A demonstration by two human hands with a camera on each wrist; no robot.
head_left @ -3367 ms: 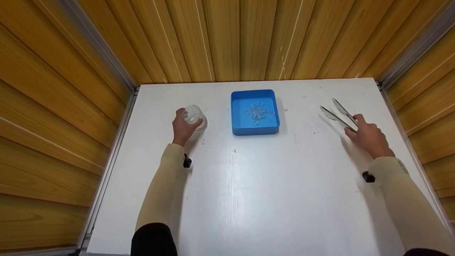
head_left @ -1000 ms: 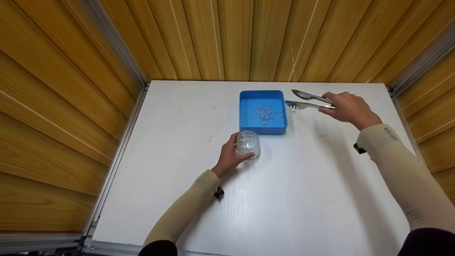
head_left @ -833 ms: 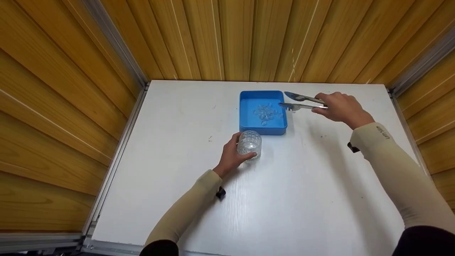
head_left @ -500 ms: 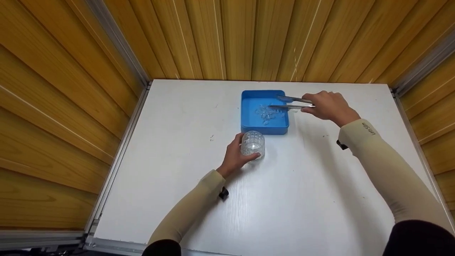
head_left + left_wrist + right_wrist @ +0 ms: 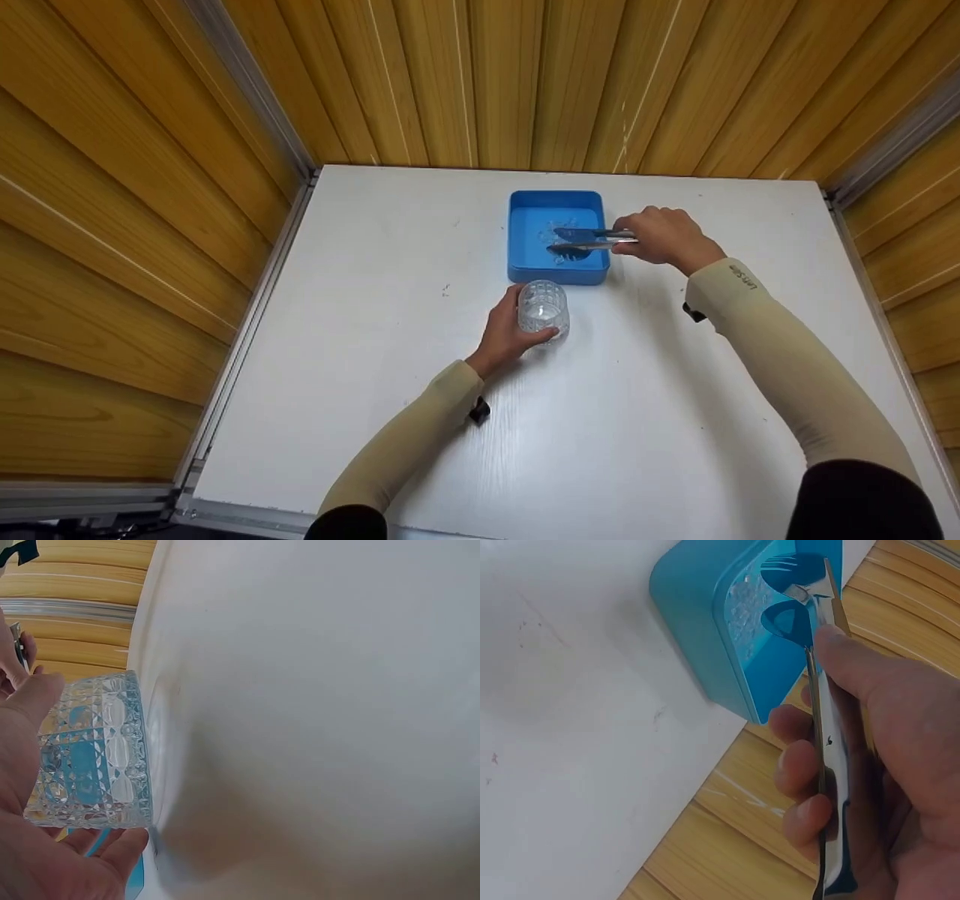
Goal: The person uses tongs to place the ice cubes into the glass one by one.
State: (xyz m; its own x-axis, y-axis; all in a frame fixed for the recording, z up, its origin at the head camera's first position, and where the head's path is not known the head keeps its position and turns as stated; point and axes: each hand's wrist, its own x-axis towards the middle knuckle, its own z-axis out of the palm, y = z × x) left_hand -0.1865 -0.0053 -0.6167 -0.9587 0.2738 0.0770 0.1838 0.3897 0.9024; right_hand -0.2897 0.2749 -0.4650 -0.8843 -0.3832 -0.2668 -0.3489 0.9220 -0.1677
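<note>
My left hand grips a clear, patterned drinking glass at the near side of a blue square tray. In the left wrist view the thumb and fingers wrap around the cut-patterned glass. My right hand holds metal serving tongs, their ends over the inside of the tray. Small clear pieces lie in a heap there, partly covered by the tongs in the head view. Seen from the right wrist, the tong ends stand a little apart; whether they touch a piece I cannot tell.
The white tabletop carries a few small marks or specks. Wood-look panels close off the back and both sides, with metal rails along the table's edges.
The left hand has brought the glass rightward and nearer, to the tray's front. The right hand has carried the tongs left from the table's right side into the tray, their ends now closer together.
</note>
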